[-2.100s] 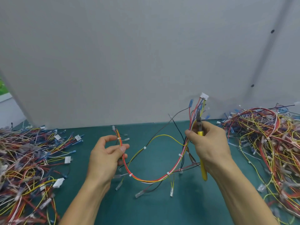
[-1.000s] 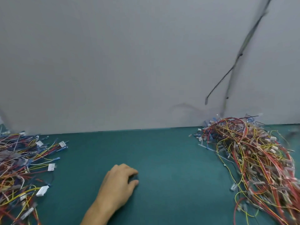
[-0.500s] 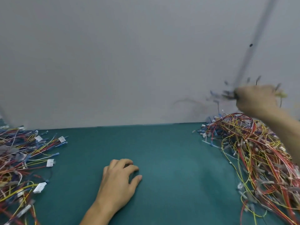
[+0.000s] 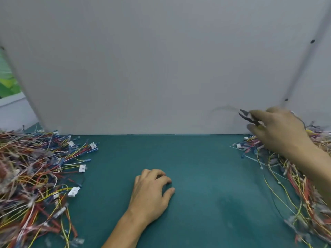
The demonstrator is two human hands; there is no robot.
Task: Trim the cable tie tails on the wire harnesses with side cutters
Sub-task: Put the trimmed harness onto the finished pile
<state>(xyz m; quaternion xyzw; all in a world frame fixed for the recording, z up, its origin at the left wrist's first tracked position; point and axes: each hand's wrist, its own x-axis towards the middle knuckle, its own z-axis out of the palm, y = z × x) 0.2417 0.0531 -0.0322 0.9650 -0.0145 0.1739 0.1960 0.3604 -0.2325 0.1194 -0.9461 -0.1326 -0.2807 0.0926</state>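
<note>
Lower than a moment ago, the right hand [image 4: 279, 130] grips the side cutters [image 4: 247, 117] with the harness pile [image 4: 300, 192] just under its fingers, the left hand [image 4: 152, 192] rests loose and empty on the green mat [image 4: 206, 167], so no tie is being cut now and many harnesses likely wait.

Two bare hands and two bare forearms in view. Left hand [image 4: 152, 194]: sharp in frame, knuckles and finger creases clear, thumbnail looks short. Left forearm [image 4: 123, 228]: slim, uncovered down to the bottom edge. Right hand [image 4: 279, 133]: motion-blurred, outline soft, nails unreadable. Right forearm [image 4: 317, 169]: uncovered out to the right edge, also a bit blurred. Wrists bare on both sides.
</note>
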